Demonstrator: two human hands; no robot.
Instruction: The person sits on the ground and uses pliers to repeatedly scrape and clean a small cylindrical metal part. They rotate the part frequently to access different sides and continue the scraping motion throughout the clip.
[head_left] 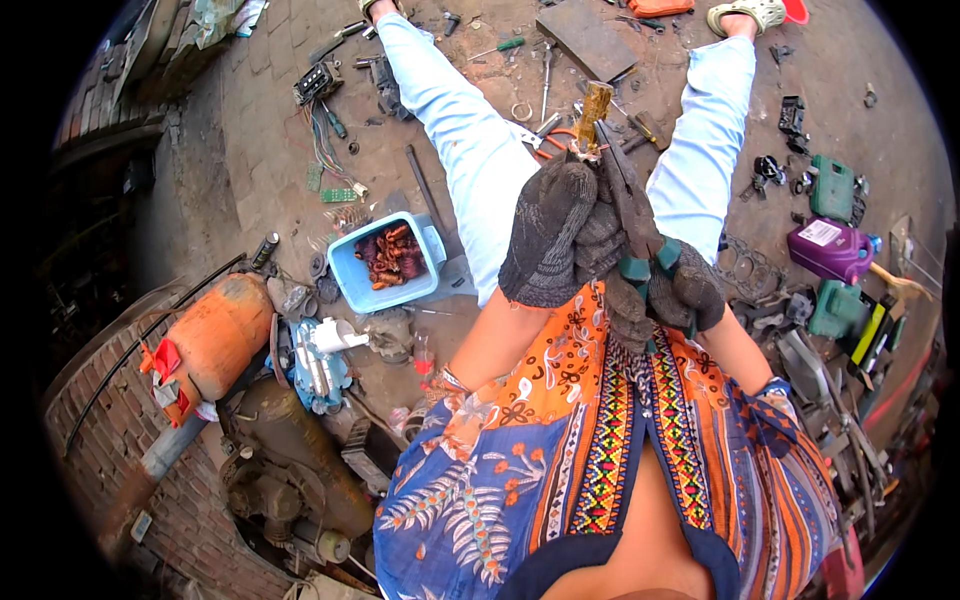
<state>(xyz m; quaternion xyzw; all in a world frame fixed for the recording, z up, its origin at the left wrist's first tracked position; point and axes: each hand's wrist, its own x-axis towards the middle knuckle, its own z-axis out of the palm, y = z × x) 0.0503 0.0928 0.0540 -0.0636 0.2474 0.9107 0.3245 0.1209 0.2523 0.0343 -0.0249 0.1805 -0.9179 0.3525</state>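
Both of my hands wear dark grey knit gloves and meet in front of my chest. My left hand [562, 232] is closed around the lower end of a yellowish-brown block-shaped part [592, 108], which sticks up past the fingers. In my right hand [692, 285] are long-jawed pliers [628, 195] with green handles. The jaws lie against the part near its base; whether they grip it cannot be made out. Some fingers overlap, so the lower end of the part is hidden.
Left of my leg stands a light blue tub [352, 272] holding copper windings [392, 258]. An orange gas cylinder [222, 335] lies farther left. A metal slab [585, 38], a screwdriver [508, 45] and loose parts lie ahead. To the right are a purple jug [828, 250] and a green case [832, 188].
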